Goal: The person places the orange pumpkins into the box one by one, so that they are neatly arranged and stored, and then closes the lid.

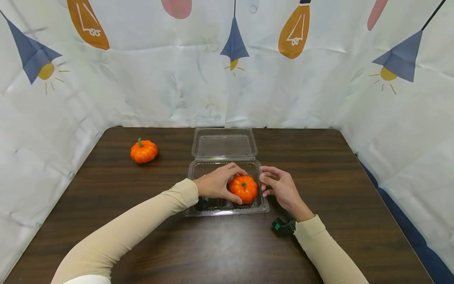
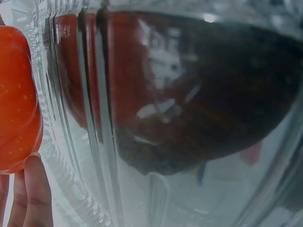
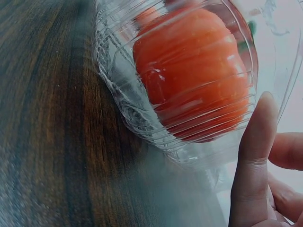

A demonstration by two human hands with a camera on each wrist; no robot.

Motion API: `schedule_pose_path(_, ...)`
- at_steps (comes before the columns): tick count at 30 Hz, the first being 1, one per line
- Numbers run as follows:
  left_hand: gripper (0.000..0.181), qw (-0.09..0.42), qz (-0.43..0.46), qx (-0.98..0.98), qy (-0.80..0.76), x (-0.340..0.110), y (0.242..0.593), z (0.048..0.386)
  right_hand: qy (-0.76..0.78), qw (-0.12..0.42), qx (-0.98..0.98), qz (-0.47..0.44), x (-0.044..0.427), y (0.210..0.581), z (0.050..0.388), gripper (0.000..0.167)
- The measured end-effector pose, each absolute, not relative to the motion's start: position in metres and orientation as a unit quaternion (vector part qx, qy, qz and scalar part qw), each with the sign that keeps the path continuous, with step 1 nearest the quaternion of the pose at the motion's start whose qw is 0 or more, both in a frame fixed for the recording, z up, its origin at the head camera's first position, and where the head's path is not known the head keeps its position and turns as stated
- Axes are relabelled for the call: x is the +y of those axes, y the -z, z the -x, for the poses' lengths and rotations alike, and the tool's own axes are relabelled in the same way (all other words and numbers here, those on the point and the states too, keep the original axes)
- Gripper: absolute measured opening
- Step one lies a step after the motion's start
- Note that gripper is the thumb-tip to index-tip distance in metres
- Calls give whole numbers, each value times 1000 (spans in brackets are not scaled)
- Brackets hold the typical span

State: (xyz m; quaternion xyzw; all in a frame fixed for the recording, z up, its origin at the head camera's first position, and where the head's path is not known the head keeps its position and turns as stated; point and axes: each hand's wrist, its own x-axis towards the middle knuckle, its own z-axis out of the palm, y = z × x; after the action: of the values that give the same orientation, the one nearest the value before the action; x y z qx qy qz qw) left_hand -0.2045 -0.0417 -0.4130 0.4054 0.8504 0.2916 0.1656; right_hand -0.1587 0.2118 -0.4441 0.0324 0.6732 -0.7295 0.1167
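A small orange pumpkin [image 1: 244, 190] with a green stem sits in the right part of a clear plastic clamshell container [image 1: 230, 213]. My left hand [image 1: 218, 183] grips this pumpkin from its left side, thumb at the near side and fingers at the far side. At the container's right rim, my right hand [image 1: 283, 191] holds the edge between thumb and fingers. Through the clear wall in the right wrist view, the pumpkin [image 3: 194, 80] shows close to the thumb [image 3: 255, 142]. The container's lid [image 1: 224, 144] lies folded back, away from me.
Another orange pumpkin [image 1: 143, 152] stands on the dark wooden table [image 1: 227, 248] at the far left. A black wrist camera strap [image 1: 285, 226] hangs by the right wrist. White printed curtains [image 1: 152, 90] surround the table's back and sides.
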Motion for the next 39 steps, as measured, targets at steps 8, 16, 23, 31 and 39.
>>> schedule_pose_path(8,80,168,-407,846,-300,-43,416,206,726,112,677,-33,211,445,159,48)
schedule_pose_path(16,85,165,-410,845,-300,-48,416,209,725,110,679,-33,209,444,159,47)
schedule_pose_path(23,89,180,-395,844,-315,-52,409,209,720,109,684,-33,210,445,158,47)
schedule_pose_path(31,91,169,-389,847,-321,-58,399,208,724,113,680,-33,209,445,157,48)
schedule_pose_path(39,86,135,-381,854,-326,-70,386,206,728,112,675,-28,209,445,157,48)
